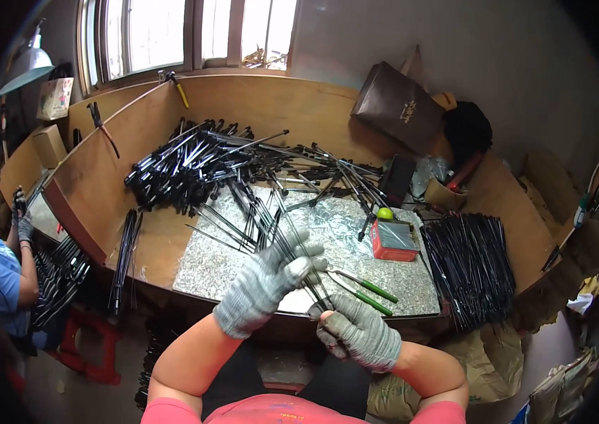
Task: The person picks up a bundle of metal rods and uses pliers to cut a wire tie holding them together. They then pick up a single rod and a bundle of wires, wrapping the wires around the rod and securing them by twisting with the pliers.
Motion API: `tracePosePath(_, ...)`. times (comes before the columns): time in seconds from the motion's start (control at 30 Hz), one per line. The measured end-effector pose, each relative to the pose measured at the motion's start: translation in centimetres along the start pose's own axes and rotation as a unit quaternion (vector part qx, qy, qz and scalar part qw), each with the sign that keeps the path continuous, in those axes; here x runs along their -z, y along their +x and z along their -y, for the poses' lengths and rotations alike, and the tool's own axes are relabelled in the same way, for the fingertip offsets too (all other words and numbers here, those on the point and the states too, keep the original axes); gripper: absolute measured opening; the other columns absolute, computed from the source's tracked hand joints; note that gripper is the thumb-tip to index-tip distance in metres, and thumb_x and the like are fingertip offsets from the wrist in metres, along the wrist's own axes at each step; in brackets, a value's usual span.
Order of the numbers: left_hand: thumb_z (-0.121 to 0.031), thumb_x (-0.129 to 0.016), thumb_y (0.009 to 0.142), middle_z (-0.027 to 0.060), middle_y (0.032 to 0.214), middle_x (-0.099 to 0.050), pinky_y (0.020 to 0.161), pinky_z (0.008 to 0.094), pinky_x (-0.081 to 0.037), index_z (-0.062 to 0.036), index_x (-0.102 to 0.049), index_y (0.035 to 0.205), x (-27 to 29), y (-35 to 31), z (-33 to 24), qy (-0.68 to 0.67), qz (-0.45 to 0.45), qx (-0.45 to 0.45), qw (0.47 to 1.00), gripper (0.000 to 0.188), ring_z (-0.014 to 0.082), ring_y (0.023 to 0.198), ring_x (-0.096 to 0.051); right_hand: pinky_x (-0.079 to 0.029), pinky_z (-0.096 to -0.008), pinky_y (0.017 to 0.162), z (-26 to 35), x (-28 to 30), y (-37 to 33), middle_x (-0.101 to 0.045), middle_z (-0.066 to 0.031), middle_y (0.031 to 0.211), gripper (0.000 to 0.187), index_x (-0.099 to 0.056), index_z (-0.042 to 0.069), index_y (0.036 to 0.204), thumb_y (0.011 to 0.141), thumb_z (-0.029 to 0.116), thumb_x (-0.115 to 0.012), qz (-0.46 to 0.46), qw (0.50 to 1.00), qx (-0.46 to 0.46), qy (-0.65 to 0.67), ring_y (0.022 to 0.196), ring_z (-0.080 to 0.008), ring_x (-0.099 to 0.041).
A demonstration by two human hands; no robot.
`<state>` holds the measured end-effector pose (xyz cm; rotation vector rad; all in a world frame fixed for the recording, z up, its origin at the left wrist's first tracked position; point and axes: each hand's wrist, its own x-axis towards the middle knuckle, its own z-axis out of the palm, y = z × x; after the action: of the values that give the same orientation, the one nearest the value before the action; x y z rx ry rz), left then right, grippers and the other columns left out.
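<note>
My left hand, in a grey knit glove, is closed around a small bundle of thin dark metal rods. The rods slant from the far left down toward me. My right hand, gloved the same way, grips the near ends of the bundle, its fingers pressed together. Just beyond it lie pliers with green handles on a speckled grey board. A large heap of black-ended metal rods fills the far left of the bench, some rods spilling onto the board.
A red tin stands right of the pliers, near a yellow-green ball. Farther right lies a neat pile of dark rods. A raised wooden wall bounds the bench. At left, a co-worker in blue works beside a red stool.
</note>
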<state>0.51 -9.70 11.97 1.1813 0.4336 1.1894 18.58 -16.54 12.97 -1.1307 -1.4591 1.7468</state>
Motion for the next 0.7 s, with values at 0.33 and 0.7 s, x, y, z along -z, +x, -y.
tracePosePath(0.33,-0.033,-0.057,0.087,0.0085,0.094,-0.062,0.078,0.0373,-0.048,-0.0039,-0.047,0.119,14.6,3.3,6.1,0.090,-0.300,-0.139,0.940,0.044,0.0211,0.084,-0.061,-0.035,-0.0210,0.043,2.3,0.1,2.0,-0.044,0.0005,0.062,0.023,-0.048,0.004,0.102,0.097,0.024,-0.037,0.021,0.999,-0.013,0.040,0.047,-0.0068,-0.041)
tracePosePath(0.7,-0.014,-0.053,0.090,0.0043,0.089,-0.062,0.085,0.0298,-0.044,-0.0041,-0.055,0.106,7.7,6.7,9.3,0.120,0.041,0.049,0.991,0.019,0.0161,0.087,-0.058,-0.049,-0.0388,0.077,-13.5,1.0,1.7,-0.063,-0.0194,0.090,0.040,-0.052,0.002,0.112,0.090,0.035,-0.049,0.093,0.822,-0.009,-0.562,0.086,-0.0355,-0.061)
